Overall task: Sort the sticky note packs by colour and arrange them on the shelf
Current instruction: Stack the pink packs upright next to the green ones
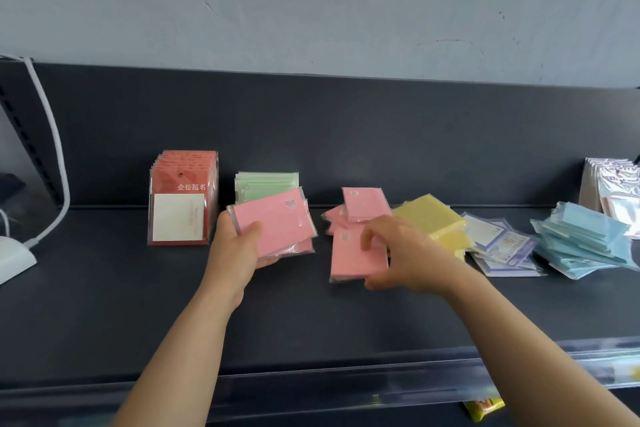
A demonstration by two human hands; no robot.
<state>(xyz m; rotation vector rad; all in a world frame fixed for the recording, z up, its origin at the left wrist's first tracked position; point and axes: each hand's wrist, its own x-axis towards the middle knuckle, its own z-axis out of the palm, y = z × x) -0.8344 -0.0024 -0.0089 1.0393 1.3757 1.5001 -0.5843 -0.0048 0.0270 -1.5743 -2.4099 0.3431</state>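
Two hands over the dark shelf (104, 305): left hand (235, 253) grips a stack of pink packs (277, 225), thumb pressed on top; right hand (398, 250) curls round another pink pack (349, 260) lying beside the yellow pile (429, 215).

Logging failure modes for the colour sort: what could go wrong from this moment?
1. The left hand grips the held pink stack in glossy sleeves, unevenly fanned; adding another pack could let some slip out.
2. The right hand grips the front pink pack right beside the yellow pile; lifting it may nudge yellow packs out of place.
3. The rear pink pack sits propped on loose pink ones and might slide as the front one is pulled away.
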